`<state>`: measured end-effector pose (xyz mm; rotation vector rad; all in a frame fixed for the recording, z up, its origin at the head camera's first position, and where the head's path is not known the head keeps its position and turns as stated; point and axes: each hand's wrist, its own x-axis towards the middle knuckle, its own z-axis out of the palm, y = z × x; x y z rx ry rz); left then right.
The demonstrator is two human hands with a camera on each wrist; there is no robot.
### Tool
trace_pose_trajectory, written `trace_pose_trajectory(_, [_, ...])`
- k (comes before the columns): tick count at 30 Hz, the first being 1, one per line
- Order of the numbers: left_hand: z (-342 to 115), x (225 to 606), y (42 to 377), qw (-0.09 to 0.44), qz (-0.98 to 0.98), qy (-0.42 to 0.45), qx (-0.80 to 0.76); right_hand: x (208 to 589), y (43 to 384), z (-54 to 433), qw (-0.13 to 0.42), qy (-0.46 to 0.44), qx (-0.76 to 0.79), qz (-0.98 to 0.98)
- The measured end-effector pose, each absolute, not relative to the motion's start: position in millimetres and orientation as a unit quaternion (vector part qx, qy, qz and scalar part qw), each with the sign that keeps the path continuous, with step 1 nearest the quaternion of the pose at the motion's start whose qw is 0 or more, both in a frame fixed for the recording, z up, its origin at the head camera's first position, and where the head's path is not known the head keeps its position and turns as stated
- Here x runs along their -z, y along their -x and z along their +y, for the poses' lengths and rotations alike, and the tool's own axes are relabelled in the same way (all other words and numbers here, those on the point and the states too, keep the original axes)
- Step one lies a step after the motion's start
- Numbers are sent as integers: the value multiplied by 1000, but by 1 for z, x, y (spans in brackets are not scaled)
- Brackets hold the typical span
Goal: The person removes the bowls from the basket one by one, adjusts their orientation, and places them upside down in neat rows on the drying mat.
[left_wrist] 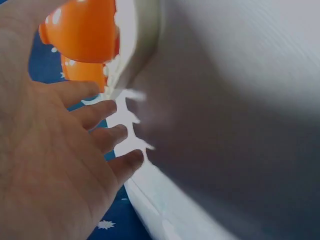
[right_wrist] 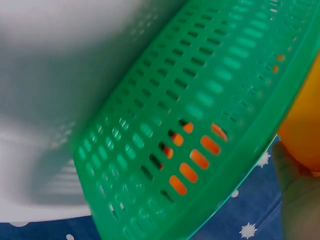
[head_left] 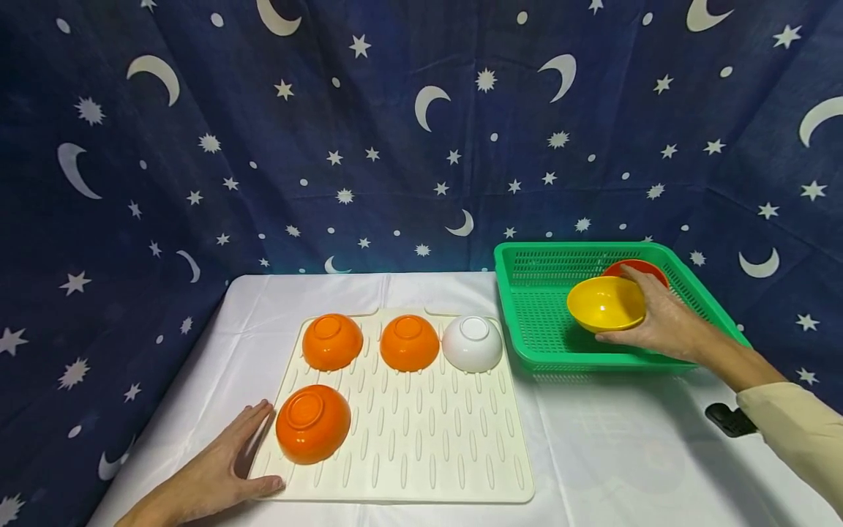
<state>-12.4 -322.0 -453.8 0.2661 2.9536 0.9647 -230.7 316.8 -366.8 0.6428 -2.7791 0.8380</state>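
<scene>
My right hand (head_left: 665, 316) grips a yellow bowl (head_left: 606, 303) by its right side, over the green basket (head_left: 527, 356). Behind it in the basket lies an orange-red bowl (head_left: 637, 268), partly hidden by the yellow one and the hand. In the right wrist view the yellow bowl (right_wrist: 305, 125) shows past the basket's rim. My left hand (head_left: 220, 461) rests with spread fingers at the left edge of the cream drying mat (head_left: 421, 468), thumb on its front left corner. Nearest to it, an orange bowl (head_left: 312, 424) stands upside down on the mat.
Along the mat's back edge, two orange bowls (head_left: 332, 342) and a white bowl (head_left: 472, 344) sit upside down in a row. A small black object (head_left: 731, 420) lies on the white tablecloth (head_left: 612, 454) at the right. Dark blue star-patterned cloth (head_left: 395, 146) hangs behind.
</scene>
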Motion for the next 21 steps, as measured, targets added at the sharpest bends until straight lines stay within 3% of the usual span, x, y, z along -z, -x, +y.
trace_pose_trajectory(4, [-312, 439, 15, 20, 939, -50, -340, 363, 224, 308, 78, -214, -296, -928])
trace_pose_trajectory(8, [-302, 423, 18, -12, 935, -41, -353, 359, 216, 299, 72, -217, -306, -924])
trace_pose_trajectory(14, [-289, 411, 19, -90, 917, -92, -378, 353, 203, 280, 69, -232, -310, -919])
trace_pose_trajectory(21, [-268, 398, 24, -104, 862, -169, -467, 348, 184, 252, 81, -271, -336, -898])
